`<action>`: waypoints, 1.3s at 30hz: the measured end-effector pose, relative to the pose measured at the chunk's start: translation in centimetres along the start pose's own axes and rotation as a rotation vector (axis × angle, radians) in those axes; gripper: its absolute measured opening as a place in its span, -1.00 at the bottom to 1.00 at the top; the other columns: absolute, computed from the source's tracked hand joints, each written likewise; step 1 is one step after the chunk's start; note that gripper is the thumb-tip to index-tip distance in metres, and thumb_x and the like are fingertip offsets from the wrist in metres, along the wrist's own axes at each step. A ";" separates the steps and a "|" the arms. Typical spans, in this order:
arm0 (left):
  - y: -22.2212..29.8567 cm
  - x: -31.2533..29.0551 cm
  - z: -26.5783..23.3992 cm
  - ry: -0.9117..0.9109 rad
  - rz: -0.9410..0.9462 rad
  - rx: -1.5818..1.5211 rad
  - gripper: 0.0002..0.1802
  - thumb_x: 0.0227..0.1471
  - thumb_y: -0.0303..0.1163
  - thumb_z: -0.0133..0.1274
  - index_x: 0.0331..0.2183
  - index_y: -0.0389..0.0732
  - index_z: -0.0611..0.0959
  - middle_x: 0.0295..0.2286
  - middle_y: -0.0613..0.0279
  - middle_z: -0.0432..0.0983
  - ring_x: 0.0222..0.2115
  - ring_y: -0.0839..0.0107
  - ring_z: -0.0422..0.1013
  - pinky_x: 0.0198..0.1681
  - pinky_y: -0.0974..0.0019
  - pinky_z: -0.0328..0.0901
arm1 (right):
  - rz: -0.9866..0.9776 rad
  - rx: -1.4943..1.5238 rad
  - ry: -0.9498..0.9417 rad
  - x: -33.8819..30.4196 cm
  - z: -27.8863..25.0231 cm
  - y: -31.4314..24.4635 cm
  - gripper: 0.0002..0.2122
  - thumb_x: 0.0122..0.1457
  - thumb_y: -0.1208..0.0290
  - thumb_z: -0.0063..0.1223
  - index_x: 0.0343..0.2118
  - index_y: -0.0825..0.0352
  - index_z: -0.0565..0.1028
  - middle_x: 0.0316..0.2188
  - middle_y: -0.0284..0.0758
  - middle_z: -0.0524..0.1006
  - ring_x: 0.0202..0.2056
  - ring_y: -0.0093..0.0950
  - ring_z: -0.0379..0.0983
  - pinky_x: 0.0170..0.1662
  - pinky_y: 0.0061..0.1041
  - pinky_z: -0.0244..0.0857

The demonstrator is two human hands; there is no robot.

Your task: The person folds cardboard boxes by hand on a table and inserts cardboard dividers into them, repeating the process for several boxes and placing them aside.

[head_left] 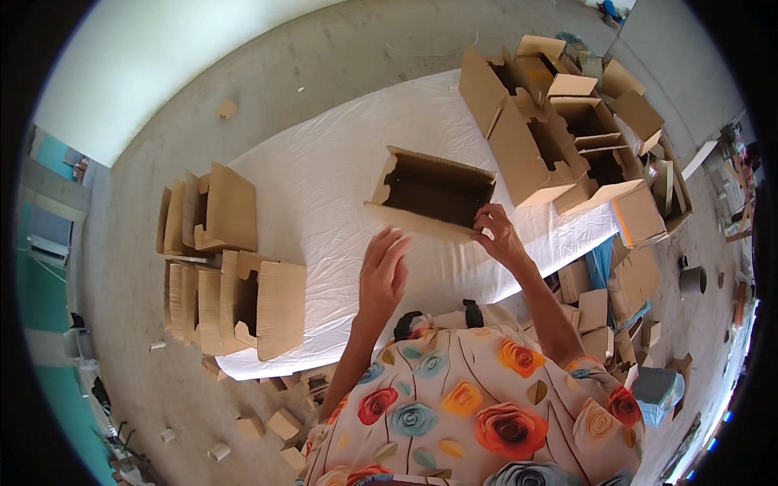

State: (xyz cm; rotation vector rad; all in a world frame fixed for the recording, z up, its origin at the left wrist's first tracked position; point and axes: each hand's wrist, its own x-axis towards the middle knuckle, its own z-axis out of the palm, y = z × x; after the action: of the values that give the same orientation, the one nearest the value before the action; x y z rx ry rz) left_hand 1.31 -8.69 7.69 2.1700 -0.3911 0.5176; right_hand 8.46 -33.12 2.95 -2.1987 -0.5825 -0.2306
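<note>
A brown cardboard box [423, 223] with its top open and a dark inside sits in front of me over the white-covered table [332, 194]. My right hand [498, 235] grips its near right corner, with the thumb outside the wall and the fingers over the edge. Just off the near left side of the box is my left hand [382, 271]. Its fingers are stretched out, and nothing shows in them. Whether the box rests fully on the cloth or is slightly lifted, I cannot tell.
Two groups of cardboard boxes [279, 304] line the table's left end. More open boxes [527, 154] crowd its right end, some holding items. Loose cardboard pieces [596, 308] and a dark bucket [693, 280] are on the floor at right; small cartons [284, 424] lie at lower left.
</note>
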 end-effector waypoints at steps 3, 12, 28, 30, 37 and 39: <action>-1.4 2.6 2.0 -0.142 0.066 -0.060 -0.75 -0.20 -0.59 -0.02 -0.33 -0.27 0.50 -0.22 0.03 0.34 -0.13 0.07 0.25 -0.07 0.13 0.16 | 0.009 0.015 -0.045 -2.2 -0.7 -0.8 -0.85 -0.23 0.61 0.13 -0.59 0.38 0.36 -0.33 -0.24 0.33 -0.20 -0.32 0.28 -0.21 -0.44 0.24; -5.3 4.3 2.6 -0.299 -0.219 0.487 -0.63 -0.14 -0.20 0.02 -0.32 -0.27 0.52 -0.10 -0.06 0.23 -0.04 0.09 0.12 -0.08 0.13 0.15 | 0.187 0.051 -0.069 -5.1 -2.5 2.8 -0.60 -0.04 0.34 0.06 -0.14 0.38 0.30 -0.19 -0.08 0.35 -0.11 -0.21 0.27 -0.03 -0.37 0.15; -12.8 -1.8 4.9 -0.463 -0.361 0.298 0.04 -0.54 -0.18 0.30 0.02 -0.16 0.15 0.02 -0.26 -0.16 0.02 -0.11 -0.02 -0.05 0.09 0.14 | 0.528 -0.216 -0.509 -2.3 2.9 2.9 0.27 -0.56 0.07 0.35 0.12 0.32 -0.44 0.15 -0.01 -0.35 0.19 -0.16 -0.47 0.15 -0.09 -0.40; -14.1 -2.4 6.4 -0.335 -0.353 0.222 -0.17 -0.52 -0.19 0.29 -0.13 -0.16 0.28 0.00 -0.21 -0.10 -0.07 -0.10 0.11 -0.12 0.04 0.18 | 0.506 -0.202 -0.495 -2.5 2.8 2.7 0.22 -0.50 0.16 0.34 0.13 0.31 -0.42 0.16 -0.04 -0.28 0.19 -0.19 -0.42 0.15 -0.10 -0.38; -9.8 -3.7 6.3 -0.203 -0.470 0.299 -0.48 -0.45 -0.15 0.25 -0.39 -0.18 0.43 -0.15 -0.11 0.07 -0.31 0.00 0.31 -0.34 0.09 0.28 | 0.416 -0.224 -0.377 -4.2 4.0 3.4 -0.13 -0.20 0.41 0.15 0.15 0.23 -0.19 0.16 -0.13 -0.14 0.18 -0.20 -0.27 0.15 -0.16 -0.26; -9.2 -4.5 6.7 -0.173 -0.547 0.288 -0.49 -0.43 -0.12 0.24 -0.39 -0.16 0.43 -0.18 -0.06 0.09 -0.38 0.01 0.33 -0.41 0.08 0.29 | 0.394 -0.234 -0.357 -4.2 4.2 3.3 -0.14 -0.18 0.42 0.14 0.15 0.15 -0.19 0.12 0.00 -0.08 0.16 -0.17 -0.21 0.14 -0.19 -0.19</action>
State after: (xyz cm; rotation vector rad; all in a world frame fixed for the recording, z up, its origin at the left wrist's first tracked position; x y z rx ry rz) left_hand 3.09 -8.21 -4.44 2.4757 0.2052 0.0806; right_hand 6.25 -33.14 -3.49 -2.5486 -0.3074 0.3225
